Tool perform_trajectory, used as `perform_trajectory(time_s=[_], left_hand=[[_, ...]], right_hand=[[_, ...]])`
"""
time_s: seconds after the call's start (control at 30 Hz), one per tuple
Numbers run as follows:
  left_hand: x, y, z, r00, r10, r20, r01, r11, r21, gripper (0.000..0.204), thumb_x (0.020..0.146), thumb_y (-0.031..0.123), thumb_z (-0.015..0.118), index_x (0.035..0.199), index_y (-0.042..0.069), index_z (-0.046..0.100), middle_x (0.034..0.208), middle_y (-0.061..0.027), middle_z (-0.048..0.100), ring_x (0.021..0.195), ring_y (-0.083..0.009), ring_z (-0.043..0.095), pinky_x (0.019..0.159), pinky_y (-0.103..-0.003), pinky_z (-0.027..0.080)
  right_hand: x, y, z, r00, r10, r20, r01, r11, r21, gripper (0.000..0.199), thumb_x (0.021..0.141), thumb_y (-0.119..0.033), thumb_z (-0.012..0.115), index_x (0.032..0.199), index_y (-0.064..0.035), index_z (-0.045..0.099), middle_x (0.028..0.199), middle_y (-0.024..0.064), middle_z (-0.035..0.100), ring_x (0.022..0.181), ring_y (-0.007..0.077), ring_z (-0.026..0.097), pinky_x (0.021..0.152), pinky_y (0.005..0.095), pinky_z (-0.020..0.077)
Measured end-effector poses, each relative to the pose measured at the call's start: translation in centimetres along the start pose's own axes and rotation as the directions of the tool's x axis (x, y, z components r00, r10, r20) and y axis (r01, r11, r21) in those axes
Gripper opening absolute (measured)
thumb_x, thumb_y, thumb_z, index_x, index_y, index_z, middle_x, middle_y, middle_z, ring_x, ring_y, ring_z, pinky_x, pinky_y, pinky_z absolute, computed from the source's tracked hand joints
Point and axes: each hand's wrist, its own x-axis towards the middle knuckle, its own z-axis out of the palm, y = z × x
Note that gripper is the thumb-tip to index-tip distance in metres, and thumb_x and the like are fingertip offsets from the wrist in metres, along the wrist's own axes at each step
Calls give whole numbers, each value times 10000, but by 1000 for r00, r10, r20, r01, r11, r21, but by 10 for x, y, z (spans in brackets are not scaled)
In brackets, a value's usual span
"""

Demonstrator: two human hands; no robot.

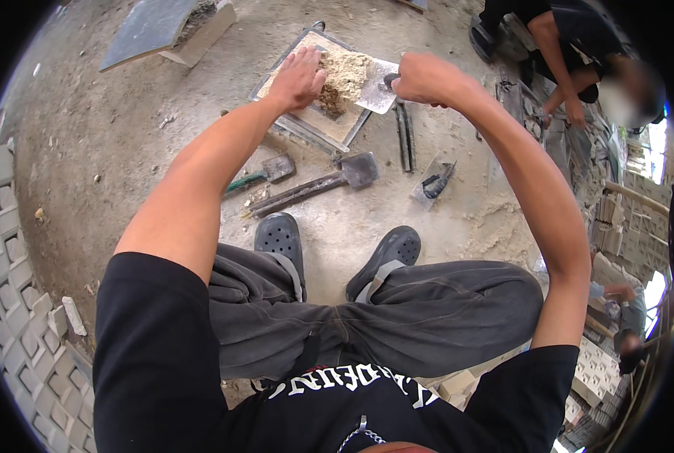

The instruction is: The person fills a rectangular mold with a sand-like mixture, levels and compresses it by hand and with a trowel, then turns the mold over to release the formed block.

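Worker crouches over tray (276,74) on dusty ground. Left hand (297,75) flat, fingers spread, pressing edge of sand pile (344,75) in tray. Right hand (420,78) clenched on trowel (377,92), blade under pile's right side. Risks, as judged: blade close beside left fingers, a slip could nick them; loose sand could spill over tray rim; shovel (329,181) and hand tool (265,172) lie near feet, trip hazard. Second person works at upper right, well apart.
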Motion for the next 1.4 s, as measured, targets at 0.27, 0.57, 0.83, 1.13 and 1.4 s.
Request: perform_trajectory(time_s=[0.27,0.57,0.83,1.13,1.4], left_hand=[[12,29,-1,989,108,102,-122,982,147,951,959,692,218,1516,-70,101,1595,-248,101,1497,-334,71,1228,-413,69],[31,56,20,907,384,176,-411,897,163,994,933,734,209,1521,-54,62,1598,-244,71,1498,-325,33,1227,-436,44],[80,45,13,975,175,135,-194,971,138,933,954,699,187,1531,-26,76,1605,-216,98,1497,-311,87,1228,-424,72],[79,52,24,899,413,147,-414,910,-27,714,977,571,329,1447,34,331,1525,-157,315,1436,-293,267,1186,-400,215],[82,79,10,914,404,35,-399,913,-88,277,953,296,599,1120,114,726,1239,-79,659,1065,-268,649,907,-364,525]], right_hand=[[-28,19,13,981,35,-191,-73,977,-198,218,748,-97,583,878,0,728,911,215,704,834,402,682,758,450,558],[-63,94,56,951,243,-192,-221,966,131,324,887,-253,596,951,47,701,944,263,684,898,430,661,816,480,530],[-108,166,99,934,320,-159,-278,929,243,299,904,-261,586,996,3,692,925,265,672,891,446,641,802,491,506],[-167,263,213,917,352,-185,-278,900,336,265,893,-234,605,983,4,681,822,261,647,817,447,625,739,486,485],[-200,295,278,879,463,-116,-370,814,447,264,892,-227,605,1035,-18,682,822,269,644,801,452,624,719,491,481]])
